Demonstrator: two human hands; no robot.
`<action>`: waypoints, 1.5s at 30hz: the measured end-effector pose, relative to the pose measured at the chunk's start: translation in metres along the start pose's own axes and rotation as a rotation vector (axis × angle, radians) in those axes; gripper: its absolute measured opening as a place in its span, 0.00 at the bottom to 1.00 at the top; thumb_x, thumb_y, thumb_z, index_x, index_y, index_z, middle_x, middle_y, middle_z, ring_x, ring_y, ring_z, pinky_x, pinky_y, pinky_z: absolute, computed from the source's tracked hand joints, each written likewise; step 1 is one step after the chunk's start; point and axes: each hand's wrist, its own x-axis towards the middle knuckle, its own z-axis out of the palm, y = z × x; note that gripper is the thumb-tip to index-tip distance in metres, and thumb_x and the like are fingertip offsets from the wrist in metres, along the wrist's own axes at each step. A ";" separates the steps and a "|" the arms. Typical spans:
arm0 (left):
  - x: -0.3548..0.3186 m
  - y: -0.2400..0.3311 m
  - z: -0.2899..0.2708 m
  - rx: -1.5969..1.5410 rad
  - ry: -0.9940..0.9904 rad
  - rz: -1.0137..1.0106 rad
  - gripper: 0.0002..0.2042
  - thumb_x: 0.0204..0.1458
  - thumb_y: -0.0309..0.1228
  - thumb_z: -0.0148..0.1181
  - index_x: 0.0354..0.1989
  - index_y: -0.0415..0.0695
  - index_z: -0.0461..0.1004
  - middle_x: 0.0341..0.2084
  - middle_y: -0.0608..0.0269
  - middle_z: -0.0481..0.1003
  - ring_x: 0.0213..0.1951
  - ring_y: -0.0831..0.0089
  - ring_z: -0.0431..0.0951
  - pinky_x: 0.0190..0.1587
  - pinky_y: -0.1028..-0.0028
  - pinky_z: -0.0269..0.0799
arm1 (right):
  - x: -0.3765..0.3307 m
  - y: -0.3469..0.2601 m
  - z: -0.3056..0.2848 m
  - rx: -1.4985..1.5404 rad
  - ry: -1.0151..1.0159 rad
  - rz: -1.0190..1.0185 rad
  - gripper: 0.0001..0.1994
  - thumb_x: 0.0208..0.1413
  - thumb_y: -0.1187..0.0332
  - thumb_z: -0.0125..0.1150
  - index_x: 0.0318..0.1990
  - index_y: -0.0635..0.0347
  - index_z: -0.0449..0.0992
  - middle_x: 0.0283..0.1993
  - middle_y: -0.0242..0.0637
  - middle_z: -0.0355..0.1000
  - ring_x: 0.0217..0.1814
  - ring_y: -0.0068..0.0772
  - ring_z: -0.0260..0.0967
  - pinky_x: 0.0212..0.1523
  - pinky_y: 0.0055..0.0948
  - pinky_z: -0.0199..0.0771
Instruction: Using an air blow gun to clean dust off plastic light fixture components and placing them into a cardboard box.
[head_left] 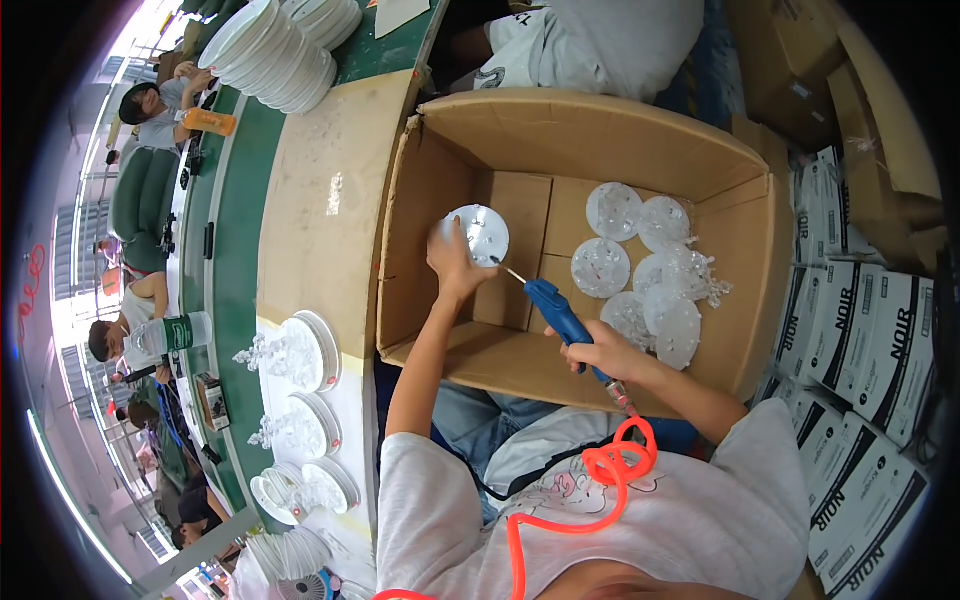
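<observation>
My left hand [452,262] grips a round white disc [487,232] by its left edge, over the left part of a cardboard box [600,125]. Small fittings show on the disc's face. Wrapped around a blue air blow gun [556,310], my right hand [603,350] points its thin metal nozzle up and left at the disc. The nozzle tip is close to the disc; I cannot tell whether they touch. A coiled orange hose [605,462] runs from the gun across my front. Several round discs with clear plastic pieces [601,268] lie in the box's right half.
On the bench to the left stand white round bases with clear ornaments [312,350]. Stacked white discs [270,60] rise farther off, near a green work surface [232,190]. Printed cartons [850,310] are piled at right. Another person's shirt [600,45] shows beyond the box.
</observation>
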 end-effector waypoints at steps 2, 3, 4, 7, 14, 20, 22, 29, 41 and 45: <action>0.002 -0.003 0.000 -0.013 -0.046 -0.086 0.55 0.17 0.42 0.73 0.61 0.46 0.47 0.53 0.37 0.50 0.52 0.41 0.53 0.54 0.53 0.50 | 0.002 0.002 -0.005 0.010 0.020 0.002 0.22 0.43 0.70 0.48 0.49 0.68 0.62 0.28 0.33 0.63 0.26 0.21 0.63 0.31 0.22 0.65; 0.005 -0.007 0.000 -0.012 -0.043 -0.087 0.55 0.17 0.42 0.73 0.61 0.46 0.47 0.53 0.37 0.50 0.52 0.41 0.53 0.54 0.53 0.50 | 0.004 0.003 -0.007 0.023 0.043 -0.001 0.22 0.43 0.70 0.49 0.49 0.68 0.62 0.28 0.33 0.63 0.26 0.21 0.63 0.31 0.22 0.65; 0.008 -0.011 -0.001 -0.223 -0.127 -0.223 0.52 0.22 0.44 0.71 0.60 0.46 0.49 0.51 0.40 0.54 0.51 0.47 0.57 0.54 0.55 0.52 | 0.005 0.002 -0.008 0.062 0.035 0.002 0.22 0.43 0.69 0.49 0.49 0.68 0.62 0.28 0.32 0.63 0.27 0.21 0.63 0.32 0.22 0.65; 0.007 -0.025 0.001 -1.414 -0.393 -0.407 0.33 0.45 0.52 0.54 0.57 0.49 0.56 0.45 0.59 0.66 0.45 0.67 0.66 0.48 0.65 0.61 | 0.000 -0.006 -0.007 0.093 -0.006 -0.059 0.22 0.43 0.70 0.49 0.49 0.67 0.62 0.28 0.32 0.63 0.28 0.21 0.63 0.32 0.22 0.64; 0.025 -0.012 0.002 -2.079 -0.520 -0.306 0.34 0.45 0.61 0.45 0.57 0.52 0.56 0.52 0.59 0.63 0.47 0.54 0.65 0.41 0.59 0.66 | -0.009 -0.013 0.000 -0.066 0.027 -0.186 0.18 0.46 0.67 0.52 0.46 0.64 0.65 0.24 0.30 0.63 0.25 0.21 0.62 0.27 0.23 0.62; 0.023 0.025 0.034 -2.490 -0.357 -0.249 0.44 0.34 0.62 0.54 0.60 0.53 0.52 0.57 0.52 0.55 0.53 0.37 0.57 0.48 0.47 0.63 | -0.013 -0.018 -0.004 -0.342 0.036 -0.076 0.21 0.45 0.66 0.51 0.49 0.61 0.63 0.26 0.29 0.65 0.26 0.19 0.61 0.29 0.21 0.62; 0.017 0.016 0.042 -2.482 -0.305 -0.265 0.44 0.33 0.61 0.55 0.60 0.54 0.51 0.57 0.51 0.54 0.54 0.37 0.56 0.49 0.45 0.61 | -0.012 -0.017 -0.002 -0.417 0.034 -0.123 0.20 0.45 0.66 0.52 0.48 0.61 0.64 0.25 0.30 0.65 0.25 0.21 0.62 0.28 0.22 0.62; -0.013 -0.001 0.052 -2.345 -0.099 -0.442 0.44 0.33 0.63 0.53 0.60 0.53 0.51 0.58 0.51 0.54 0.54 0.38 0.57 0.50 0.42 0.58 | -0.010 -0.009 -0.004 -0.488 0.054 -0.140 0.20 0.44 0.66 0.52 0.46 0.61 0.64 0.24 0.31 0.65 0.24 0.24 0.62 0.28 0.23 0.62; -0.009 0.003 0.035 -2.431 -0.044 -0.359 0.45 0.32 0.60 0.56 0.60 0.52 0.51 0.57 0.50 0.54 0.54 0.39 0.56 0.49 0.45 0.60 | -0.008 -0.013 -0.006 -0.487 0.122 -0.116 0.19 0.44 0.65 0.52 0.46 0.60 0.66 0.21 0.32 0.63 0.20 0.24 0.60 0.24 0.25 0.60; -0.008 -0.001 0.037 -2.410 -0.077 -0.373 0.46 0.31 0.60 0.57 0.60 0.51 0.51 0.57 0.50 0.54 0.54 0.38 0.56 0.50 0.45 0.59 | -0.010 -0.017 -0.005 -0.490 0.120 -0.114 0.19 0.45 0.65 0.52 0.46 0.60 0.66 0.20 0.32 0.63 0.20 0.24 0.60 0.24 0.25 0.60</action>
